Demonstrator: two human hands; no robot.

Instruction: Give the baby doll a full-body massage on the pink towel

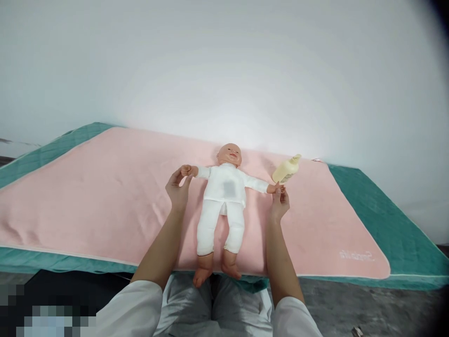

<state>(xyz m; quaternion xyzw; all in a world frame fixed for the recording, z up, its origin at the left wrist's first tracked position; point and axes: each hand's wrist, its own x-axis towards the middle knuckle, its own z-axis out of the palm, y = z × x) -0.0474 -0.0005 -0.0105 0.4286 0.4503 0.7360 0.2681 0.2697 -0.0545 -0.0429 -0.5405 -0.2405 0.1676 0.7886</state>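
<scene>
Doll (216, 186) is on its back by the near edge, head toward the wall (224, 70), feet at or just over the edge. Underneath: green pad (396, 220), pink mat (105, 201) over it. White pants (206, 222) and shirt (214, 180) both on.

Left hand (178, 186): thumb and fingers nearly closed, pinching the doll's right hand. Right hand (280, 204): thumb and finger pinched on the doll's left hand, other fingers curled in.

Bottle (286, 171) on the mat just past the right hand; can't tell if it touches the doll. Gray patch (229, 189) on the shirt, purpose unclear.

Progress, my read: midway through handling the arms. Done: both gripped and spread wide. Left: arms not released. Legs lie straight, not held; clothes on; bottle not in use.
</scene>
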